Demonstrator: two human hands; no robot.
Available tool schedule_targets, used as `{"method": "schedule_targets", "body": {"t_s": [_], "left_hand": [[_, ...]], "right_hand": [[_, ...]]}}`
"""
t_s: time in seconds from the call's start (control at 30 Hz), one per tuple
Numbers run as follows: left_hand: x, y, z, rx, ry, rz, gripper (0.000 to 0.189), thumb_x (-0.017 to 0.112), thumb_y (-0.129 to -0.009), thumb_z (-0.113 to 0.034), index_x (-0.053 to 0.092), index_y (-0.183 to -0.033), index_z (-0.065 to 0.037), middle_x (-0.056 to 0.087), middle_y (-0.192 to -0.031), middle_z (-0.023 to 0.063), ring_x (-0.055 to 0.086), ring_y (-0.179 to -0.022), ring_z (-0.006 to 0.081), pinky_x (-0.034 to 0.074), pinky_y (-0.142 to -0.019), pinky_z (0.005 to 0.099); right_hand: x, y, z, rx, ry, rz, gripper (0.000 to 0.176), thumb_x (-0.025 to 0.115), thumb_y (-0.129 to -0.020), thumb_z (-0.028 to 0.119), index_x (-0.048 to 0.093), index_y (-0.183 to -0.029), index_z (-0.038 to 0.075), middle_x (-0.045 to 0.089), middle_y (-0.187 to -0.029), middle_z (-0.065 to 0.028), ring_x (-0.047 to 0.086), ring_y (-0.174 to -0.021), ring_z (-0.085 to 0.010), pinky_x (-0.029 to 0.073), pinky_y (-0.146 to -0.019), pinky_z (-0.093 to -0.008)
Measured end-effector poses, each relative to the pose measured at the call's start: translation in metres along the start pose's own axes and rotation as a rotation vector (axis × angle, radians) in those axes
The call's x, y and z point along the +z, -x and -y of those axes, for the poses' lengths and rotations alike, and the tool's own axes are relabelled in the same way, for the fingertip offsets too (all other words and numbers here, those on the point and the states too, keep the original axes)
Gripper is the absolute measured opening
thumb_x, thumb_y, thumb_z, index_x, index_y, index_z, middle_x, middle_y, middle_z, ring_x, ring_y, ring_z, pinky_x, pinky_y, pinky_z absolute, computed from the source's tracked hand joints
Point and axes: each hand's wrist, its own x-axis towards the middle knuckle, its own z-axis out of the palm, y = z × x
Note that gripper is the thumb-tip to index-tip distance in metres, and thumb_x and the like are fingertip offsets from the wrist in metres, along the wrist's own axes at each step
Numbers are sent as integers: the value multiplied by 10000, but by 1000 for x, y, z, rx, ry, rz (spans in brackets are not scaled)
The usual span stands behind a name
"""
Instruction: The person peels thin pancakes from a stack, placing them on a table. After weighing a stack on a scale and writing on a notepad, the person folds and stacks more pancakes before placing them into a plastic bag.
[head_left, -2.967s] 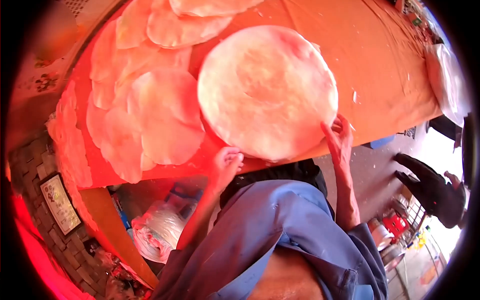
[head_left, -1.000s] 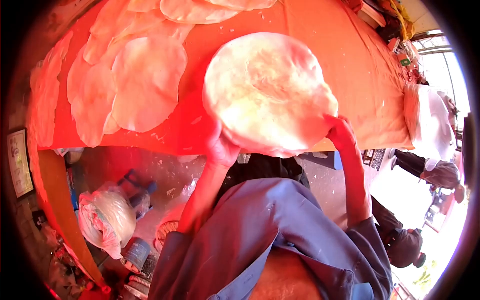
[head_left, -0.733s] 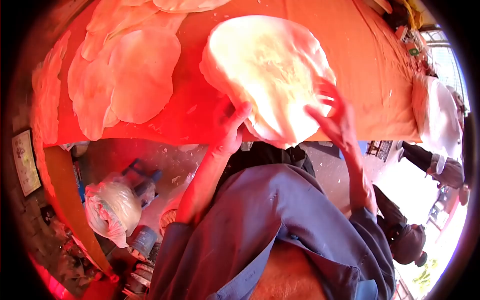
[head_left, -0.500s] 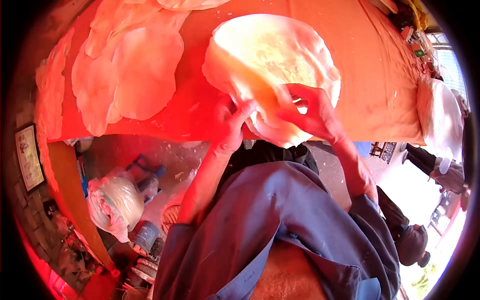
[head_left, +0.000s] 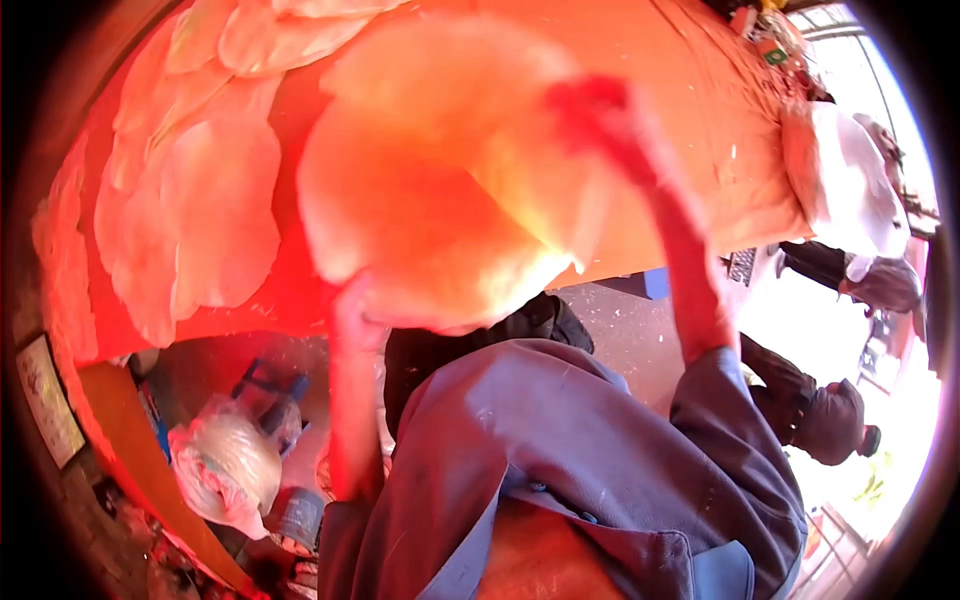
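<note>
A large round sheet of thin flat dough (head_left: 420, 190) is lifted off the orange-covered table (head_left: 700, 150) and hangs tilted in the air, blurred. My left hand (head_left: 350, 300) is under its lower left edge, mostly hidden by the sheet. Over the sheet's upper right part my right hand (head_left: 590, 105) is raised and blurred, touching or gripping it. Several other flat dough rounds (head_left: 205, 220) lie overlapping on the table at the left.
A white folded cloth or bag (head_left: 840, 180) lies at the table's right end. A person in dark clothes (head_left: 820, 415) crouches at the right. Under the table sit a plastic bag (head_left: 225, 465) and cans. My blue shirt fills the foreground.
The dough round has been lifted from the table edge, raised and swung leftward toward me. My right hand went from its rim up across its top; my left moved underneath.
</note>
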Motion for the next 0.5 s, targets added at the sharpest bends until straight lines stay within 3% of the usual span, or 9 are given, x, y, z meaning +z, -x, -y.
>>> {"method": "schedule_targets", "body": {"t_s": [0.07,0.13,0.2,0.3,0.37,0.4,0.43,0.47,0.5], "left_hand": [[3,9,-28,44,-94,-28,518,619,-854,-152,462,-1309,38,572,-1250,170,573,-1132,285,463,-987,413],[-26,2,-47,57,-44,-29,509,577,-889,-180,440,-1330,31,548,-1288,159,537,-1181,290,419,-1032,423],[-46,-1,-43,66,3,8,519,569,-896,-173,415,-1360,-1,517,-1330,140,500,-1223,286,384,-1058,432],[-53,10,-32,105,-23,56,568,590,-881,-139,376,-1399,-47,478,-1372,108,456,-1264,285,351,-1077,442],[-49,19,-25,131,-111,106,624,614,-862,-117,345,-1424,-74,455,-1393,88,433,-1283,285,341,-1080,450],[-56,19,-25,96,-88,120,696,650,-828,-75,315,-1438,-68,437,-1402,90,420,-1291,297,344,-1076,452],[-53,20,-25,112,-123,153,686,649,-833,-92,322,-1435,-72,435,-1403,95,419,-1289,296,351,-1069,457],[-44,25,-27,128,-162,182,676,648,-838,-108,328,-1432,-76,433,-1404,99,419,-1287,295,359,-1061,461],[-34,32,-30,144,-203,207,666,647,-843,-125,334,-1429,-81,431,-1404,104,418,-1285,294,367,-1054,465]], "right_hand": [[-90,-21,11,-191,217,-141,290,628,-890,234,678,-1056,0,664,-843,-14,601,-748,-99,504,-690,-232],[-184,-40,-11,-170,233,-275,232,638,-883,245,684,-978,39,596,-769,49,526,-674,-44,427,-611,-193],[-255,-32,-21,9,312,-413,175,647,-877,253,677,-821,90,514,-677,106,436,-598,-6,337,-532,-168],[-325,-16,-65,46,1043,-782,455,668,-797,485,671,-897,41,676,-780,-108,652,-752,-236,498,-679,-357],[-298,9,-63,93,1334,-916,612,676,-736,591,659,-1028,53,685,-932,-192,652,-926,-355,497,-817,-448],[-257,10,-53,162,1492,-966,674,670,-721,634,639,-1121,92,688,-969,-168,644,-948,-359,502,-829,-449],[-219,14,-55,-163,1457,-954,680,709,-719,588,621,-1163,80,685,-963,-182,658,-907,-336,520,-792,-423],[-192,5,-79,-270,980,-725,530,733,-791,387,601,-1189,62,686,-989,-165,671,-865,-271,536,-728,-362],[-117,24,-50,-148,389,-295,405,699,-843,169,583,-1211,44,686,-1012,-124,667,-841,-192,535,-689,-299]]}}
